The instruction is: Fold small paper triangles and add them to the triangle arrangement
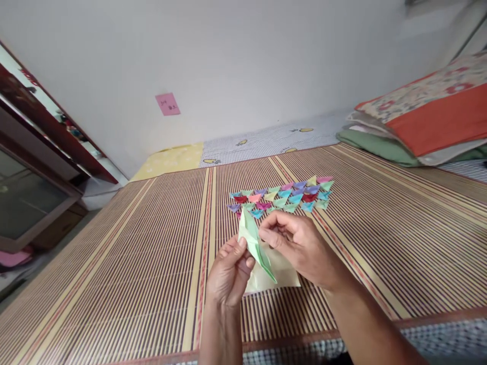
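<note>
**A:** What can be made out at the left?

**B:** A glass-fronted panel (26,192) is cut off by the edge, and whatever's behind the glass is too murky to be read. Same deal with the pink note (167,104) on the wall: writing's there, just too small.

**A:** And the middle?

**B:** The green folded paper (252,242) is held up over the striped mat (152,268), tbh pretty boat-like. It's clamped between thumb and closed-in fingers of the left hand (230,268), some fingers being hidden behind it. A pale yellow sheet (279,271) is partly covered below, and the near end of the small folded papers (279,195), set out in rows farther off, is blocked too.

**A:** Right hand (299,243)?

**B:** Thumb and index are bent close together at the green paper's right side. Whether its edge is pinched can't be told. Far right, a cloth pile (429,119) is cut off by the frame.
</note>
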Available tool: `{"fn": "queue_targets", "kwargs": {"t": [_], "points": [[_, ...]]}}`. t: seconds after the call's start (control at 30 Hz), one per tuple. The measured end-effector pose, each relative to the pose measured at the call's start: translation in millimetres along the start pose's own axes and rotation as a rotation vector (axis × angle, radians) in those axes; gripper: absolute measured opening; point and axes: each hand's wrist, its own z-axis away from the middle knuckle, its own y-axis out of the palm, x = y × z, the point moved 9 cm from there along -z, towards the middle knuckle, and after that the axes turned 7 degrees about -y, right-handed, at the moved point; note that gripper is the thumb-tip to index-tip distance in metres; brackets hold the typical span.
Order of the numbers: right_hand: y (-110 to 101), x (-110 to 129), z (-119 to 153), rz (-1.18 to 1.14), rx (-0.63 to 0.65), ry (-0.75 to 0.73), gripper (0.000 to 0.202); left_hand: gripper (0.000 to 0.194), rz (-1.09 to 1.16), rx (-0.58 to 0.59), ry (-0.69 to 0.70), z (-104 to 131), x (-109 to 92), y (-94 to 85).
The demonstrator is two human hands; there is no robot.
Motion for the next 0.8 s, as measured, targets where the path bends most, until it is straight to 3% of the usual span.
{"fn": "queue_targets", "kwargs": {"t": [0.3,0.5,0.63,0.8], "points": [[1.7,1.9,-0.4,0.005,0.011,0.031,0.013,0.029,-0.076,0.02,0.027,0.5,1.1,8.1],[4.8,0.7,0.8,-0.004,0.035,0.044,0.014,0.035,-0.145,-0.069,0.137,6.2,-9.4,8.5],[3.6,-3.2,0.9,-0.025,-0.014,0.057,0.016,0.035,-0.097,-0.112,0.172,7.3,-13.5,1.6],[3.8,-3.7,-1.0,0.04,-0.047,-0.004,0.016,0.029,-0.209,-0.065,0.197,9.3,-17.0,5.1]]}}
